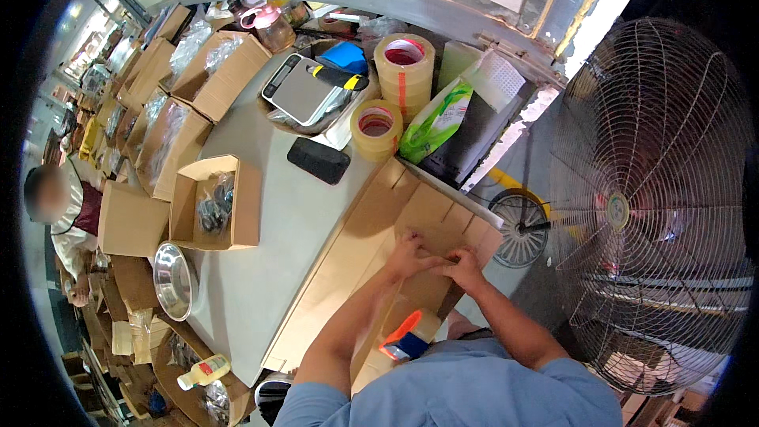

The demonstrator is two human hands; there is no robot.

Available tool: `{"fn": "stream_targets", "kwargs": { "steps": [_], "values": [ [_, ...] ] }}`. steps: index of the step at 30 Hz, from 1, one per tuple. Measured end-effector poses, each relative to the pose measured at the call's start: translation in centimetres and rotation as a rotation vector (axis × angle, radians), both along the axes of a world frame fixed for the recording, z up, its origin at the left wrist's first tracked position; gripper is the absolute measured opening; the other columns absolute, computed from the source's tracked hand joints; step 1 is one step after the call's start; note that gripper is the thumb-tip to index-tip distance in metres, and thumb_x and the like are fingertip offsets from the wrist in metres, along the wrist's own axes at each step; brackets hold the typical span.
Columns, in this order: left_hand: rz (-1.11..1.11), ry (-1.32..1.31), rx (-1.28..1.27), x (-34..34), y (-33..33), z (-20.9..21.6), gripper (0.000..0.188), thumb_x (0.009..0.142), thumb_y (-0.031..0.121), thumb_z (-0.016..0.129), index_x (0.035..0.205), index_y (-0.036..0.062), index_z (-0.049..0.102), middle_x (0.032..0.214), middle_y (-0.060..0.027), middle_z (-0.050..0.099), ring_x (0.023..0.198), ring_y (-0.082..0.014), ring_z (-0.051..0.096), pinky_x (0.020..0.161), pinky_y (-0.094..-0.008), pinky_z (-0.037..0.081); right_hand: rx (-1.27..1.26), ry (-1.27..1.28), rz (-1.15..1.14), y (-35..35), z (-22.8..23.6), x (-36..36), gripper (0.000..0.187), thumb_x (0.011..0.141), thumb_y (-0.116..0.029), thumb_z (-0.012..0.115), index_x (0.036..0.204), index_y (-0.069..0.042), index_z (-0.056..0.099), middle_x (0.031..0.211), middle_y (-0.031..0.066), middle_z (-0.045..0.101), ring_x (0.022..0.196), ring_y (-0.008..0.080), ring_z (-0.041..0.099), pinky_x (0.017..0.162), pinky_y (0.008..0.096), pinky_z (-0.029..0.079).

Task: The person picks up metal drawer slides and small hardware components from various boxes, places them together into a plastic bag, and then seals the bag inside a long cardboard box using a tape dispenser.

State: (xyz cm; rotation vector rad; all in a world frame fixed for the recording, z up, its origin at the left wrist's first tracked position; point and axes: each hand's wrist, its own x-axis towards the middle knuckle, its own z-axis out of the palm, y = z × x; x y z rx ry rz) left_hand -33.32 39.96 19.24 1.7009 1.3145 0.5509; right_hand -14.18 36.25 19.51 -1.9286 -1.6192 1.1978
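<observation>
A flattened cardboard box (443, 213) with slotted flaps lies in front of me, on top of more flat cardboard (316, 308) at the table's right side. My left hand (409, 258) is closed on the flattened box, its thumb reaching toward the other hand. Close beside it, my right hand (465, 270) pinches the box with curled fingers; the fingertips are partly hidden. Near my body, a tape dispenser (411, 336) in orange and dark blue, loaded with a tape roll, rests on the cardboard.
Stacked tape rolls (403, 71), a scale (300, 91) and a black pouch-like object (318, 161) sit beyond the cardboard. An open box of small bagged parts (217, 205) and a metal bowl (175, 281) stand left. A large fan (640, 205) is at right. Another person (75, 205) is far left.
</observation>
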Motion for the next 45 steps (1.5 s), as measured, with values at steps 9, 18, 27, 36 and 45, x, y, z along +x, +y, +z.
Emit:
{"fn": "stream_targets", "kwargs": {
  "steps": [9,18,27,36,45],
  "values": [
    [0.000,-0.178,0.098,0.4,-1.3,-1.9,0.023,0.073,0.021,0.075,0.087,0.0049,0.066,0.089,-0.0098,0.063,0.081,-0.0202,0.059,0.070,-0.0318,0.045,0.304,0.285,0.299,-0.9,7.2,-1.2,0.039,0.070,-0.026,0.074,0.097,-0.003,0.059,0.103,0.0148,0.055,0.099,0.0285,0.053,0.083,0.0387,0.043],
    [0.128,-0.151,-0.149,1.3,-1.8,1.2,0.028,0.089,0.027,0.057,0.087,0.0011,0.066,0.075,-0.0120,0.063,0.069,-0.0180,0.057,0.066,-0.0329,0.047,-0.133,0.216,1.416,3.5,15.4,-4.4,0.047,0.075,-0.045,0.065,0.089,-0.001,0.066,0.085,0.0188,0.065,0.080,0.0361,0.061,0.072,0.0425,0.048],
    [0.263,-0.281,-0.203,1.7,-1.8,0.1,0.033,0.096,0.027,0.042,0.087,0.0024,0.062,0.079,-0.0144,0.059,0.081,-0.0266,0.058,0.075,-0.0352,0.045,0.165,-0.401,1.236,21.2,17.4,3.1,0.049,0.065,-0.052,0.067,0.078,-0.005,0.069,0.071,0.0142,0.064,0.074,0.0300,0.061,0.079,0.0377,0.039],
    [0.146,-0.227,-0.042,3.0,-2.8,5.6,0.035,0.091,0.038,0.049,0.088,0.0053,0.060,0.095,-0.0097,0.060,0.093,-0.0249,0.054,0.090,-0.0419,0.039,0.253,-0.597,1.267,15.9,12.1,-2.1,0.051,0.066,-0.059,0.062,0.078,-0.010,0.072,0.076,0.0148,0.067,0.080,0.0275,0.064,0.083,0.0406,0.033],
    [-0.270,0.782,-0.011,7.0,-2.0,10.3,0.065,0.083,0.062,0.043,0.101,0.0037,0.065,0.106,-0.0102,0.062,0.118,-0.0288,0.043,0.102,-0.0632,0.018,0.475,-0.434,0.521,12.6,14.2,-0.8,0.046,0.073,-0.053,0.063,0.079,-0.008,0.068,0.080,0.0108,0.067,0.079,0.0298,0.061,0.079,0.0455,0.036]
  ]
}}
